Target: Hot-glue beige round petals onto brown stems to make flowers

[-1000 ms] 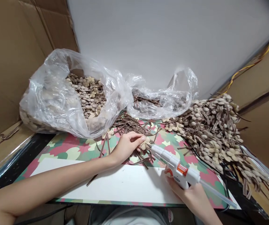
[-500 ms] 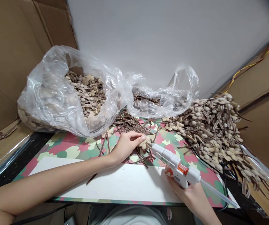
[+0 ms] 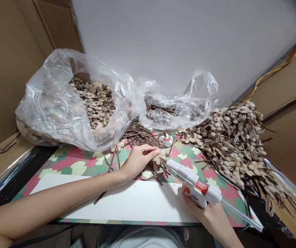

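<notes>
Between the thumb and fingers of my left hand (image 3: 139, 159) is a small beige fabric flower (image 3: 159, 158), pinched at its edge. My right hand (image 3: 207, 212) is wrapped round the handle of a white glue gun (image 3: 186, 175) with an orange part in its body. The gun's nozzle points left and meets the flower, or lies just over it. A clear glue stick (image 3: 241, 214) juts from the gun's back end. Under and behind the flower lies a tangle of brown ribbons (image 3: 144, 136) with pale stitching.
A clear plastic bag (image 3: 52, 103) full of beige flowers stands at the back left. Beside it lies another plastic bag (image 3: 179, 119) with brown ribbons. Flowers with ribbons (image 3: 237, 144) are heaped at the right, near a black cord (image 3: 247, 198). A white board (image 3: 135, 203) covers the camouflage-patterned mat's front.
Both hands, the flower and the glue gun stay nearly in place; the gun has shifted only very slightly. The whole view has moved a little.
</notes>
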A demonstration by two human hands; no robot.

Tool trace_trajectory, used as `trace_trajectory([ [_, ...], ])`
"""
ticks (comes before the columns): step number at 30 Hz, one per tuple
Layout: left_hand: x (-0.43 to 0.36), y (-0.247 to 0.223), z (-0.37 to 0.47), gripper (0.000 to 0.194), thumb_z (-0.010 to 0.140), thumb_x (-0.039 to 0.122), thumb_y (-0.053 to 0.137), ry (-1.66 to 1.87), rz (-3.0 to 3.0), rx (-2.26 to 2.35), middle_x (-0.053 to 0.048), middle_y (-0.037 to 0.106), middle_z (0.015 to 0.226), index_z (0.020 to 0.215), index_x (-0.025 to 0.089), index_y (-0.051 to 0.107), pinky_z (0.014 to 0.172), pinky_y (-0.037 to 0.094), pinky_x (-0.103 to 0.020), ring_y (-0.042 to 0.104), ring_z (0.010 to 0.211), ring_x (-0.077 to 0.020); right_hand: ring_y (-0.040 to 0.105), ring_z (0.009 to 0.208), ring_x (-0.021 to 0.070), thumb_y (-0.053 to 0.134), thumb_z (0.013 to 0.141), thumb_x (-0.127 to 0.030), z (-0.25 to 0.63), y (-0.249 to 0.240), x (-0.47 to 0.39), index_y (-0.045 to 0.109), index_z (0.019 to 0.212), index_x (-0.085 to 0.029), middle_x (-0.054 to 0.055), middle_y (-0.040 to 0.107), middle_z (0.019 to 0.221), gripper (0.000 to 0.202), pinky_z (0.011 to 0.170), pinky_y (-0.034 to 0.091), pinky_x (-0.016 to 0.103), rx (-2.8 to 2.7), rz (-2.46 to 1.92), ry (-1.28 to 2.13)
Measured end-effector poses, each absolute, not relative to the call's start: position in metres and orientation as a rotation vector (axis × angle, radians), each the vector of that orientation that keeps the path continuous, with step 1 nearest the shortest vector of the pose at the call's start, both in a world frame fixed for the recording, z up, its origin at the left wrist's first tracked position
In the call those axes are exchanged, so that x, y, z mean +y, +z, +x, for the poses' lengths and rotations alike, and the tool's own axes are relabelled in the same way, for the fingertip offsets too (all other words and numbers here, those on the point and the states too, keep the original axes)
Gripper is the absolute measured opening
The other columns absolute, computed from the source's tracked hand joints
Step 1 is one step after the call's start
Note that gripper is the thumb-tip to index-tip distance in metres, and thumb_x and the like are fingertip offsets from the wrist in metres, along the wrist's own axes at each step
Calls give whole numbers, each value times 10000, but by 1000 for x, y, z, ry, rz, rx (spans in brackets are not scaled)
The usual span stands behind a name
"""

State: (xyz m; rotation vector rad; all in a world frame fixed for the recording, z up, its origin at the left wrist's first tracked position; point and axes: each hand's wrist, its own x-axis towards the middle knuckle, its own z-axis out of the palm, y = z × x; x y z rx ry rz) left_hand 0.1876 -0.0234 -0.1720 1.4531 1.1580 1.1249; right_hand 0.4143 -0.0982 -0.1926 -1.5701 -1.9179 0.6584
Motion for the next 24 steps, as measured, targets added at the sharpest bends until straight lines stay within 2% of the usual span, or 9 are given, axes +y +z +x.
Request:
trace_trajectory([
  [12, -22, -172, 189, 219, 771, 314, 602, 1146, 1388, 1166, -49, 698, 906, 870, 156, 718, 749, 456, -243, 614, 850, -181, 635, 792, 251, 502, 759, -454, 417, -193, -100, 684, 773, -245, 38, 700, 807, 277, 672, 519, 305, -1948, -1585, 622],
  [20, -21, -173, 189, 260, 763, 334, 611, 1140, 1364, 1179, -53, 696, 957, 919, 153, 711, 807, 444, -253, 605, 899, -187, 621, 829, 250, 545, 745, -446, 417, -194, -102, 672, 789, -220, 31, 695, 828, 263, 728, 496, 306, -1819, -1692, 754],
  [24, -22, -173, 189, 275, 755, 339, 620, 1135, 1312, 1153, -55, 704, 939, 927, 143, 707, 780, 456, -252, 616, 877, -188, 614, 771, 225, 556, 731, -451, 416, -193, -102, 648, 773, -196, 38, 677, 788, 275, 681, 503, 278, -1732, -1688, 872],
])
